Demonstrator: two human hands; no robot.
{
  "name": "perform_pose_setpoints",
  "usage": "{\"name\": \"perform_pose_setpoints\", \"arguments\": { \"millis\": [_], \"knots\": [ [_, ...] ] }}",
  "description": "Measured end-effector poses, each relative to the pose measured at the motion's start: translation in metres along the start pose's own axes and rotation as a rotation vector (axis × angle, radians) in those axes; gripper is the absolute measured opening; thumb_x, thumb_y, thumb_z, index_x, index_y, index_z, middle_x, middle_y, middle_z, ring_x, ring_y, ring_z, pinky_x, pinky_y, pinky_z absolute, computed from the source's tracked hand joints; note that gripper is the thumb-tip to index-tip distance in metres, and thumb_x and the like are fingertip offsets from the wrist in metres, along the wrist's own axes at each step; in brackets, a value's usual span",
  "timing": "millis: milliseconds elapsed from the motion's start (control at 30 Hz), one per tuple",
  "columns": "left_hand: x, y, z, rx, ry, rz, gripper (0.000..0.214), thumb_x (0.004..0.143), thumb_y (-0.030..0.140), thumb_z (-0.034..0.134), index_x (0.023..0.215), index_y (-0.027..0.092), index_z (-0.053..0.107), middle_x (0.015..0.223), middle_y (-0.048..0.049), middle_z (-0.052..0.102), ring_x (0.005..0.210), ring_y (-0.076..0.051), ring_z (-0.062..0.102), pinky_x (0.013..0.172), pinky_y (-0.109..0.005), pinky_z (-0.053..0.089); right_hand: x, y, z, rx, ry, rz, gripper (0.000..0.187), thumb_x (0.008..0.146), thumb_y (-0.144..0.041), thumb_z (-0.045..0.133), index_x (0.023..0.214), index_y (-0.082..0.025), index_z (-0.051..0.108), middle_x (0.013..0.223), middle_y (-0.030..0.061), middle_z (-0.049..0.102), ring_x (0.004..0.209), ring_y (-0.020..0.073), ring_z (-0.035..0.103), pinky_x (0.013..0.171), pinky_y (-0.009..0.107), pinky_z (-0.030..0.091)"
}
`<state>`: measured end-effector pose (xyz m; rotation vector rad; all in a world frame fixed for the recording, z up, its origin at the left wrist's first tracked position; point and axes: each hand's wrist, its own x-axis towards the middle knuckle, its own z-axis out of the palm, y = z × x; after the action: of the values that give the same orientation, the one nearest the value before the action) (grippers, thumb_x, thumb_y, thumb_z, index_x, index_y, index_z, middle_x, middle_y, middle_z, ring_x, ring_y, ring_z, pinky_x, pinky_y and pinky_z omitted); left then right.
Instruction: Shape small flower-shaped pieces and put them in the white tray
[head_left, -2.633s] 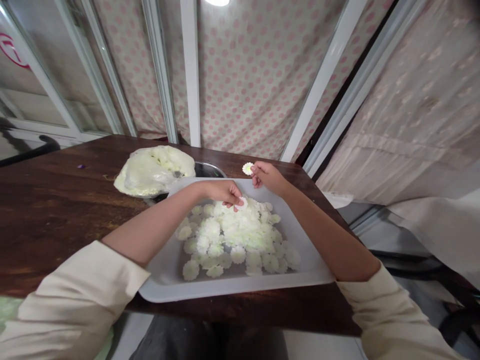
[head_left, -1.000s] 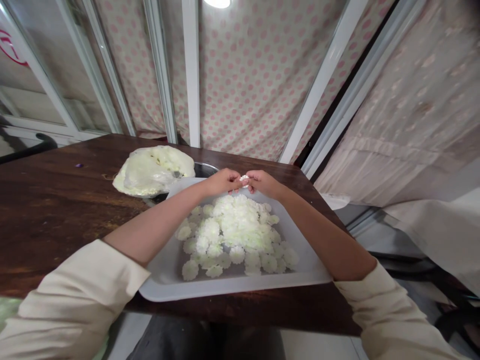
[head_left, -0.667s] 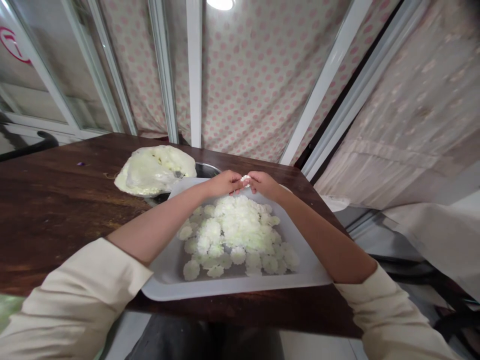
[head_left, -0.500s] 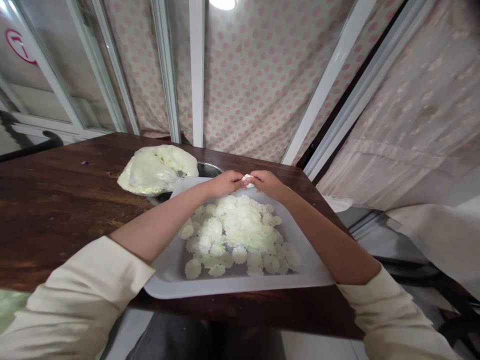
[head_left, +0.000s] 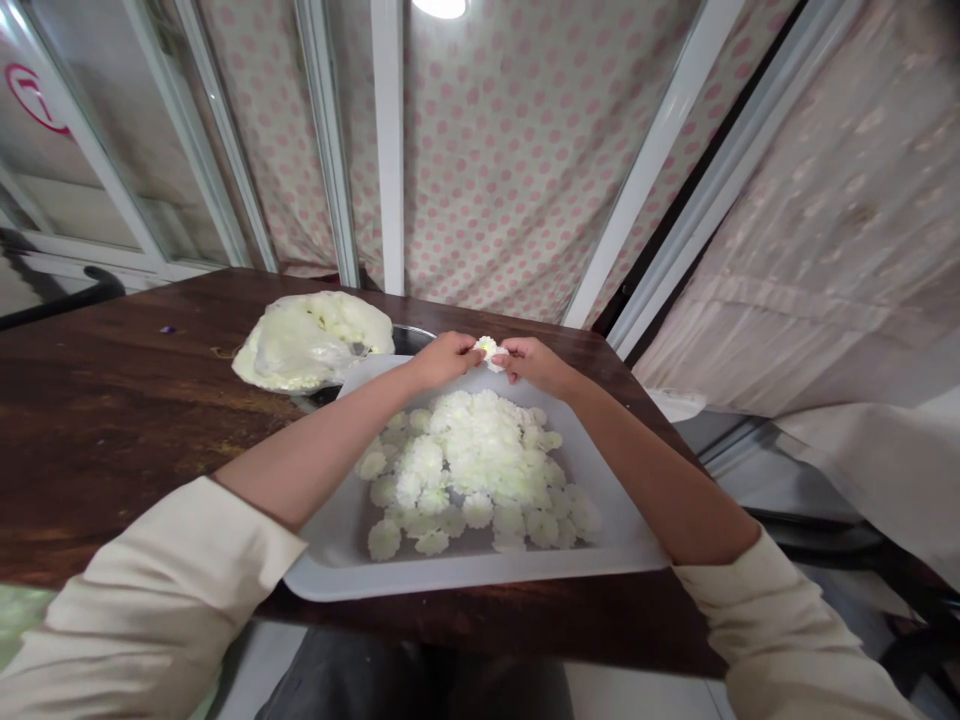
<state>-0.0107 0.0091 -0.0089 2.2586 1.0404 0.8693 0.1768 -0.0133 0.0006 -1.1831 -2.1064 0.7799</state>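
A grey tray on a dark wooden table holds a heap of several white flower heads. Above the tray's far edge, my left hand and my right hand meet fingertip to fingertip. Both pinch one small white flower between them. Cream sleeves cover both upper arms.
A clear plastic bag of pale flowers lies over a metal bowl just behind the tray on the left. The table's right edge runs close to the tray. Window frames and a dotted curtain stand behind the table.
My left hand has risen from the flower heap to meet the right hand. The two hands now hold one flower together, slightly higher than half a second ago.
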Motion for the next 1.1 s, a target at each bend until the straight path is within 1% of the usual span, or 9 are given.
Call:
{"name": "perform_pose_setpoints", "arguments": {
  "millis": [133,367,600,667,767,867,967,1033,1100],
  "knots": [
    [0.003,-0.003,-0.001,0.032,0.11,-0.034,0.029,0.078,0.032,0.046,0.058,0.014,0.054,0.045,0.0045,0.038,0.047,-0.008,0.033,0.047,-0.023,0.021,0.001,-0.002,0.001,-0.014,-0.013,-0.011,0.035,0.08,-0.047,0.048,0.062,-0.016,0.046,0.054,-0.0029,0.041,0.051,0.009,0.042,0.052,0.023,0.037],
    [0.003,-0.003,-0.001,0.003,0.106,-0.03,0.028,0.076,0.031,0.046,0.055,0.015,0.051,0.046,0.0046,0.036,0.048,-0.008,0.032,0.048,-0.024,0.021,-0.004,-0.011,0.003,0.045,-0.068,0.096,0.047,0.076,-0.057,0.051,0.053,-0.018,0.035,0.052,-0.005,0.026,0.05,0.0077,0.031,0.053,0.024,0.043],
    [0.002,0.0,-0.001,-0.019,0.095,0.011,0.029,0.077,0.031,0.046,0.053,0.014,0.047,0.045,0.005,0.035,0.048,-0.007,0.03,0.048,-0.023,0.02,-0.006,-0.01,0.004,-0.043,-0.243,0.038,0.054,0.081,-0.063,0.041,0.056,-0.016,0.052,0.047,-0.0019,0.043,0.047,0.009,0.043,0.053,0.025,0.037],
    [0.0,0.002,-0.002,-0.044,0.067,0.04,0.028,0.077,0.029,0.045,0.053,0.015,0.046,0.045,0.0051,0.035,0.048,-0.007,0.03,0.048,-0.023,0.021,-0.004,-0.007,0.005,-0.077,-0.171,0.023,0.058,0.083,-0.064,0.035,0.058,-0.016,0.055,0.045,-0.002,0.042,0.045,0.009,0.042,0.052,0.025,0.035],
    [-0.002,0.005,-0.003,-0.072,0.011,0.057,0.028,0.076,0.028,0.045,0.051,0.015,0.044,0.045,0.0053,0.034,0.047,-0.006,0.029,0.047,-0.022,0.021,-0.002,-0.005,0.006,-0.126,0.045,0.024,0.054,0.083,-0.063,0.036,0.059,-0.016,0.053,0.042,-0.0039,0.038,0.044,0.0088,0.039,0.051,0.025,0.033],
    [-0.004,0.007,-0.003,-0.085,-0.053,0.07,0.032,0.075,0.031,0.046,0.048,0.015,0.039,0.044,0.0057,0.029,0.046,-0.005,0.026,0.046,-0.022,0.019,0.0,-0.003,0.005,-0.115,0.108,0.011,0.044,0.082,-0.057,0.043,0.068,-0.017,0.053,0.047,-0.004,0.044,0.047,0.0095,0.043,0.051,0.024,0.034],
    [-0.004,0.006,-0.002,-0.093,-0.115,0.116,0.034,0.075,0.032,0.046,0.047,0.015,0.038,0.045,0.0058,0.029,0.045,-0.005,0.025,0.046,-0.022,0.019,0.001,0.001,0.005,0.008,0.049,0.007,0.033,0.083,-0.049,0.047,0.089,-0.017,0.057,0.063,-0.001,0.056,0.053,0.0106,0.052,0.054,0.024,0.041],
    [-0.004,0.005,-0.002,-0.097,-0.134,0.143,0.034,0.075,0.032,0.047,0.047,0.015,0.037,0.045,0.0059,0.029,0.045,-0.004,0.026,0.046,-0.021,0.02,0.003,0.005,0.007,0.09,0.015,-0.011,0.034,0.085,-0.043,0.046,0.106,-0.018,0.054,0.075,0.0016,0.061,0.058,0.0111,0.056,0.057,0.025,0.044],
    [-0.003,0.003,-0.001,-0.083,-0.127,0.131,0.034,0.075,0.032,0.047,0.047,0.015,0.039,0.044,0.006,0.029,0.045,-0.004,0.026,0.045,-0.021,0.02,0.005,0.008,0.01,0.132,-0.013,-0.034,0.034,0.086,-0.039,0.044,0.112,-0.018,0.052,0.079,0.003,0.063,0.06,0.0116,0.058,0.058,0.026,0.045]
  ]
}}
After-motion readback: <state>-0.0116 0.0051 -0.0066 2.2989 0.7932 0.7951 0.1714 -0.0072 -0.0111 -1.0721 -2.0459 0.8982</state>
